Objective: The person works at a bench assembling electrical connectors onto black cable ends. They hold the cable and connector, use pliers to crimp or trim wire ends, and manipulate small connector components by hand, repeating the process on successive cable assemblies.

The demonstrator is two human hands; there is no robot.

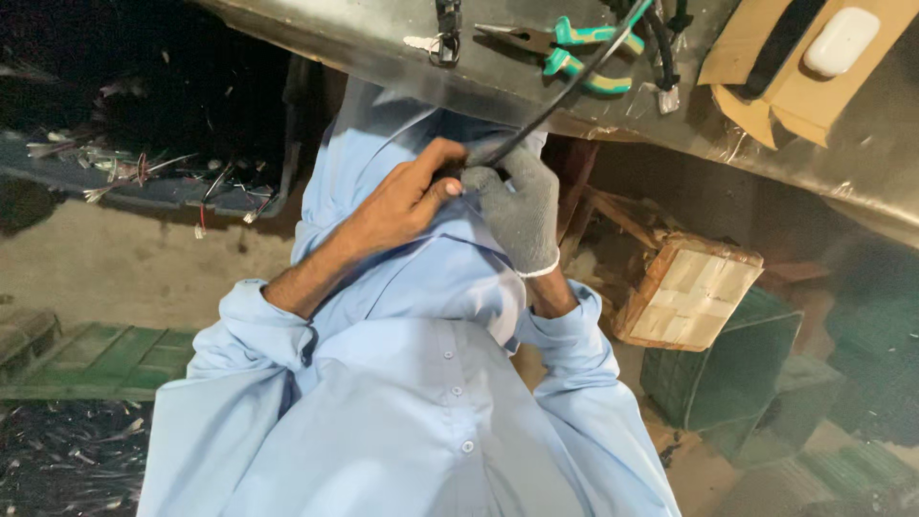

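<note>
The thin black rubber-sheathed cable (565,91) runs from between your two hands up toward one o'clock, crossing the edge of the grey metal workbench (383,43) and passing over the teal-handled pliers (574,48) that lie on it. Its lower end sits just where your hands meet: your bare left hand (407,196) has the fingers curled shut around it, thumb pressed toward the glove, and your right hand in a grey knitted glove (517,206) closes on the same end from the three o'clock side, its fingertips touching your left thumb. The very tip of the cable is hidden between the fingers, so you cannot tell how it is pinched. Both hands hang over your light blue buttoned shirt (421,383), just below the bench edge. On the bench at one o'clock from the hands, a flat brown cardboard tray (766,96) holds a small white rounded case (840,40) and a dark strip. At four o'clock, low on the floor, a taped brown cardboard box (689,292) leans on a dark green plastic crate (728,373); what the crate holds cannot be told. At nine o'clock a dark tray (144,187) carries loose wire offcuts (115,168).
</note>
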